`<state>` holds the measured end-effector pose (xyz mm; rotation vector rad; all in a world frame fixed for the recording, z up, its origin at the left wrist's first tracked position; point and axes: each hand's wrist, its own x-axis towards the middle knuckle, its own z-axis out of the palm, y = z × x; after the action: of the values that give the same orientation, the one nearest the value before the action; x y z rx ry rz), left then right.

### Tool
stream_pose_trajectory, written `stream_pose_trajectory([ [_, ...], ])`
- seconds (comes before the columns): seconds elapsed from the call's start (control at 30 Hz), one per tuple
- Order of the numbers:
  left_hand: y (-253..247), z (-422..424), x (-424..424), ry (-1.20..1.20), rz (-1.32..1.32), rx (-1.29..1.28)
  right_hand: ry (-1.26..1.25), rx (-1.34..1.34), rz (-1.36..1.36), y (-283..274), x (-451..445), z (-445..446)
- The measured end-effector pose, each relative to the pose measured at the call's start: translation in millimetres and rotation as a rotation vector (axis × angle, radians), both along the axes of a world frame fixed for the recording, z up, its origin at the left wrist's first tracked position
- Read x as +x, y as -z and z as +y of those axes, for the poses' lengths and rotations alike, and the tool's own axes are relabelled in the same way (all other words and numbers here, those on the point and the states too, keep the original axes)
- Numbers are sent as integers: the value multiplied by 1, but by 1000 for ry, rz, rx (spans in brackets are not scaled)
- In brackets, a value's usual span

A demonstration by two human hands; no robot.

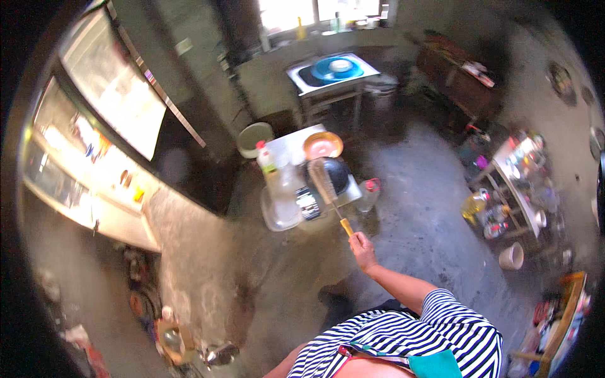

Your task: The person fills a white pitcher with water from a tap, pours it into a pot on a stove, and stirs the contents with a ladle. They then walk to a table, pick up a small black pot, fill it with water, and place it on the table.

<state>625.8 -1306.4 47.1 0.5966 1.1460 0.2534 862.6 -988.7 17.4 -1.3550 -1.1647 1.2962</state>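
Observation:
My right hand [363, 250] is closed around the yellow handle of a long bristle brush [323, 182], its bristled head pointing away from me. The brush overlaps a round black pan or bowl [336, 176] on a low white table [306, 137]. An orange basin [323, 145] lies just behind. At the table's left stand a bottle with a red cap [266, 159] and a clear plastic container [279, 215]; a black packet with writing [308, 204] is beside them. My left hand is out of view; only part of that arm shows at the bottom edge.
A clear jug with a red lid [367, 196] stands right of the low table, a pale green bucket [255, 138] behind left. Farther back, a sink stand [298, 78] bears a blue basin [338, 71]. A cluttered shelf [515, 189] and a white pot [511, 256] are at right.

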Motion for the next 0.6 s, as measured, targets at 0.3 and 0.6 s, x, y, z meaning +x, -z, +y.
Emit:
stream_pose_trajectory([
  [0.3, 30, 48, 141, 205, -109, -35, 592, 12, 58, -21, 322, -71],
  [0.6, -21, 166, 364, 1398, -117, 1049, 1008, -228, 3, -15, 599, -264],
])
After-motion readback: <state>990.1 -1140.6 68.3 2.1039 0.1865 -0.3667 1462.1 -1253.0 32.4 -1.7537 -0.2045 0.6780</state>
